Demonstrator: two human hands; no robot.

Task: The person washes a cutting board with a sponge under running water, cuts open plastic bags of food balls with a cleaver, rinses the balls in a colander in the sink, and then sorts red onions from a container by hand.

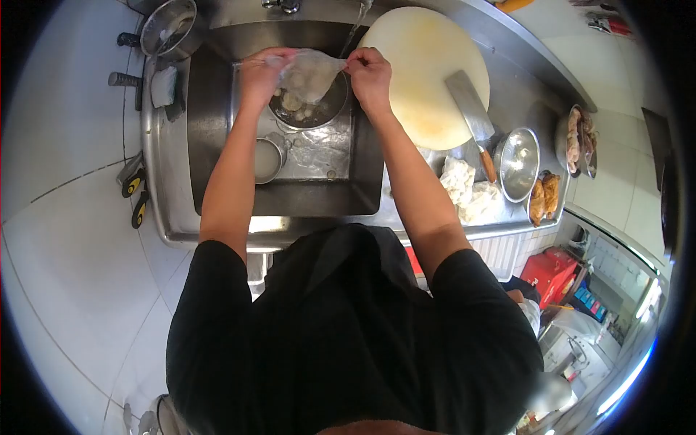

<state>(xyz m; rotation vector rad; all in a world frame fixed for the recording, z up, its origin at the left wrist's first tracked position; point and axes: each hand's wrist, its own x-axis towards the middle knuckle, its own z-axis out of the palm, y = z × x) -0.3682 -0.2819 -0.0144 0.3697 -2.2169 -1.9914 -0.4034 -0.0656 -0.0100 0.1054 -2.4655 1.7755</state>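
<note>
Over the sink [217,138], a clear plastic bag [313,69] with pale round pieces in it is stretched between my two hands. My left hand [264,69] grips one side of the bag, its fingers partly behind the plastic. On the other side, my right hand [368,72] pinches the bag's edge. Below the bag sits a round metal pan [330,109] holding liquid and several pale pieces. A thin stream of water [353,40] runs down behind the bag, near my right hand. Nearer to me in the sink stands a small metal pot [268,161].
Right of the sink lies a round cutting board [428,65] with a cleaver [470,105] across its edge. Close by are crumpled white cloths or bags [471,192], a metal bowl [518,165] and brown food pieces [544,197]. A strainer-like pot [170,29] stands at the back left.
</note>
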